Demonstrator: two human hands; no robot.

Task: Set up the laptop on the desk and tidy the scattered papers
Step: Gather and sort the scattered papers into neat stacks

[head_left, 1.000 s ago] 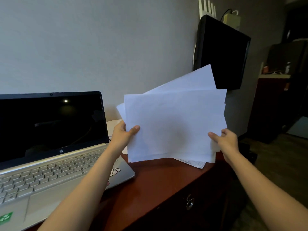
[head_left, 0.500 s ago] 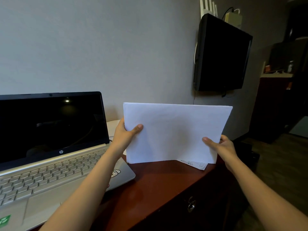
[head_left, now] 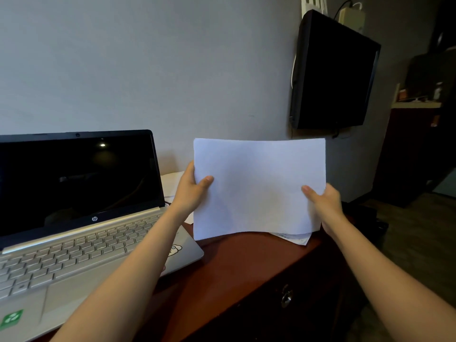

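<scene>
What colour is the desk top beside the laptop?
The desk top is reddish-brown; the head view shows it best.

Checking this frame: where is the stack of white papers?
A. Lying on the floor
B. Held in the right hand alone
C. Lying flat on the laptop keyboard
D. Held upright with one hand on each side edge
D: the left hand grips the left edge of the paper stack and the right hand grips its right edge, with the sheets upright over the desk, beside the laptop.
</scene>
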